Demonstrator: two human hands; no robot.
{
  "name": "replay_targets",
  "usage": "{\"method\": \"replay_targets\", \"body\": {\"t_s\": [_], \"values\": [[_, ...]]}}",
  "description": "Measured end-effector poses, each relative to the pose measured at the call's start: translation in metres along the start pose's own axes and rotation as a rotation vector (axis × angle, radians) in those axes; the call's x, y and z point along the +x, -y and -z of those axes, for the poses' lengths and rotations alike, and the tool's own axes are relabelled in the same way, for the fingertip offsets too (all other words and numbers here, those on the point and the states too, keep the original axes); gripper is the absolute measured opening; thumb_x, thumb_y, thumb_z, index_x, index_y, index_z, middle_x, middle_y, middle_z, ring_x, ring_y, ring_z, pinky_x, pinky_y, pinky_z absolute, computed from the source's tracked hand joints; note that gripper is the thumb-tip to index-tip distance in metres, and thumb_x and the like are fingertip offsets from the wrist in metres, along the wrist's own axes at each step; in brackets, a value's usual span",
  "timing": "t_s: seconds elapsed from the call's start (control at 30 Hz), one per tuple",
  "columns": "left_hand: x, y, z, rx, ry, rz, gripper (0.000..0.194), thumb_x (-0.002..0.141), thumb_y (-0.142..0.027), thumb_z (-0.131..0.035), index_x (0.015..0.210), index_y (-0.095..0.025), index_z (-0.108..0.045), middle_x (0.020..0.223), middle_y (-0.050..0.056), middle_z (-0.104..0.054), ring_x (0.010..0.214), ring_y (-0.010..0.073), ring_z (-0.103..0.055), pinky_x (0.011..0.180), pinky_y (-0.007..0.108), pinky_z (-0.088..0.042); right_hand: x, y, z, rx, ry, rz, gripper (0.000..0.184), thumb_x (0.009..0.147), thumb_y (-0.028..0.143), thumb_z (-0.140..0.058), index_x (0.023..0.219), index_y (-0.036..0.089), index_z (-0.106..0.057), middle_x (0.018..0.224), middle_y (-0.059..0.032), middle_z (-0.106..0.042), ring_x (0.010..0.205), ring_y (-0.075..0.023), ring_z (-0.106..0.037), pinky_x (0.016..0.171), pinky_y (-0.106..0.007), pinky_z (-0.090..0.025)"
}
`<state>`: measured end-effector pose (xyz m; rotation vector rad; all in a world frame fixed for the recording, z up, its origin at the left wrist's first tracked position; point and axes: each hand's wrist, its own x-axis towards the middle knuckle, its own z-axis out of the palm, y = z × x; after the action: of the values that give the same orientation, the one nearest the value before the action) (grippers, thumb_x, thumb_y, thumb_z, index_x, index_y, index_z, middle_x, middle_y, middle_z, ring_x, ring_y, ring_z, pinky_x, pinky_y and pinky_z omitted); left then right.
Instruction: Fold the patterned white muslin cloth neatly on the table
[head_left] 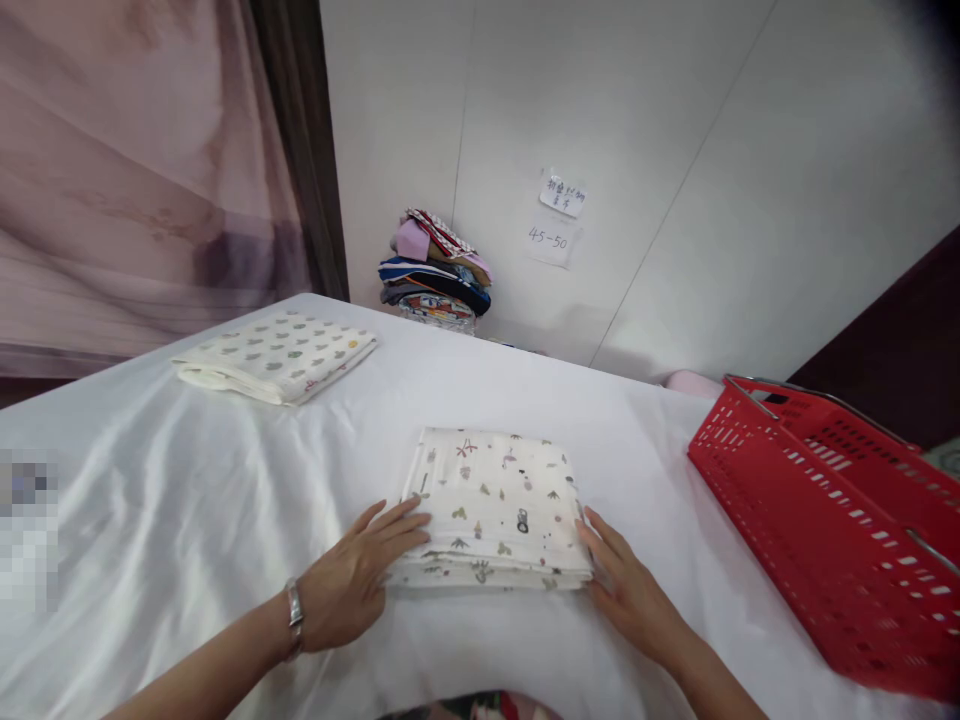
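A folded white cloth [487, 500] printed with small plants and animals lies flat in front of me. My left hand [360, 570] rests against its left edge, fingers stretched onto the top layer, a silver bracelet on the wrist. At the right edge, my right hand [626, 575] touches the cloth's side with its fingers extended. Neither hand grips it. Farther back on the left sits a second folded white cloth [281, 352] with rows of grey-green motifs, apart from both hands.
Under everything spreads a white sheet [187, 500], wrinkled at the left. A red plastic basket [817, 520] stands along the right side. Beyond the far edge rises a stack of folded fabrics [435, 270] against the wall. Pink curtains [135, 180] hang at the left.
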<state>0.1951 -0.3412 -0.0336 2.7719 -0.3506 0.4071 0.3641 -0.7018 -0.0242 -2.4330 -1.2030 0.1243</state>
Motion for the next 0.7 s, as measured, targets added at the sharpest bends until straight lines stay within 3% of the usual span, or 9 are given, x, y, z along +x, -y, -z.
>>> {"method": "replay_targets", "body": {"t_s": [0.13, 0.33, 0.5, 0.7], "values": [[-0.005, -0.003, -0.004, 0.008, -0.033, 0.064, 0.056, 0.070, -0.009, -0.042, 0.123, -0.027, -0.047, 0.131, 0.001, -0.048, 0.130, 0.0216, -0.030, 0.106, 0.050, -0.026, 0.011, 0.000, 0.004, -0.040, 0.060, 0.151, 0.071, 0.071, 0.002, -0.041, 0.135, 0.031, -0.034, 0.147, -0.0020, -0.019, 0.133, -0.0210, -0.022, 0.105, -0.044, -0.032], [-0.003, -0.005, -0.011, 0.019, -0.095, 0.058, 0.032, 0.083, -0.018, -0.045, 0.114, -0.020, -0.054, 0.125, 0.006, -0.054, 0.126, 0.0212, -0.036, 0.099, 0.040, -0.039, 0.012, -0.010, 0.000, -0.108, 0.045, 0.181, 0.067, 0.071, 0.003, -0.042, 0.132, 0.029, -0.037, 0.144, -0.0036, -0.028, 0.131, -0.0222, -0.026, 0.103, -0.046, -0.035], [0.009, -0.017, -0.007, 0.070, -0.111, 0.070, 0.029, 0.084, -0.023, -0.047, 0.111, -0.020, -0.055, 0.118, 0.007, -0.057, 0.115, 0.0218, -0.046, 0.100, 0.045, -0.034, 0.006, 0.001, -0.003, -0.191, -0.013, 0.251, 0.063, 0.077, 0.007, -0.043, 0.135, 0.027, -0.033, 0.142, -0.0052, -0.032, 0.132, -0.0232, -0.024, 0.103, -0.047, -0.034], [0.027, -0.035, -0.005, 0.065, -0.037, 0.092, 0.024, 0.082, -0.024, -0.051, 0.105, -0.019, -0.058, 0.101, 0.006, -0.060, 0.096, 0.0201, -0.051, 0.092, 0.041, -0.037, 0.011, 0.015, -0.015, -0.227, -0.011, 0.280, 0.060, 0.074, 0.001, -0.038, 0.129, 0.024, -0.043, 0.131, -0.0074, -0.047, 0.123, -0.0231, -0.039, 0.099, -0.047, -0.037]]}}
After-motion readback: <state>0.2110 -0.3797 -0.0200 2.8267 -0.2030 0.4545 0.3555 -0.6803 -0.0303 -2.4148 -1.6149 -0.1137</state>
